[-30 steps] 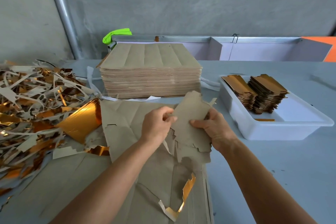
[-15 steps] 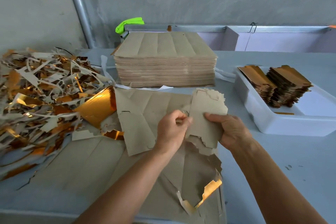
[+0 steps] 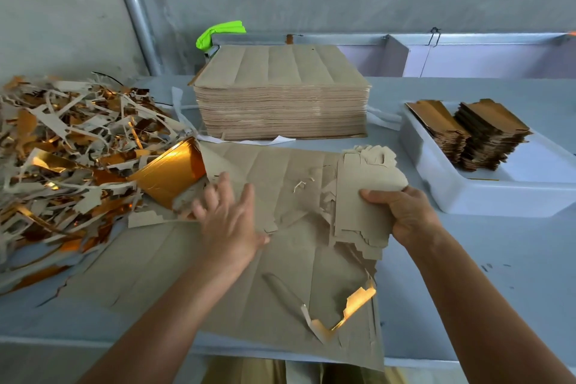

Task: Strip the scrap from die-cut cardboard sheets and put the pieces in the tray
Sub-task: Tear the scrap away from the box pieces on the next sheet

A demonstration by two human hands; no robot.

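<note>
A grey concrete wall backs a pale blue desk (image 3: pixel 498 259), seen from the single head view. Beyond both hands stands a tall stack of uncut sheets (image 3: pixel 280 103). The left hand (image 3: pixel 229 221) lies flat with fingers spread, pressing down the torn sheets (image 3: pixel 265 274) spread under it and holding nothing. Just beyond and outside that hand lies the scrap heap (image 3: pixel 71 159) of brown and gold strips. The right hand (image 3: pixel 408 215) grips a bundle of stripped pieces (image 3: pixel 364 196) by its near corner, thumb on top, fingers curled beneath. The white tray (image 3: pixel 467 196), already holding two rows of finished pieces (image 3: pixel 467 131), sits just beyond and outside the right hand.

The bundle looks ragged at its edges, so loose scrap tabs may ride into the tray with it. Held by one corner, the layers could also fan apart or slip on the way over. A curled gold strip (image 3: pixel 352 305) nearer the body than both hands could snag a forearm.
</note>
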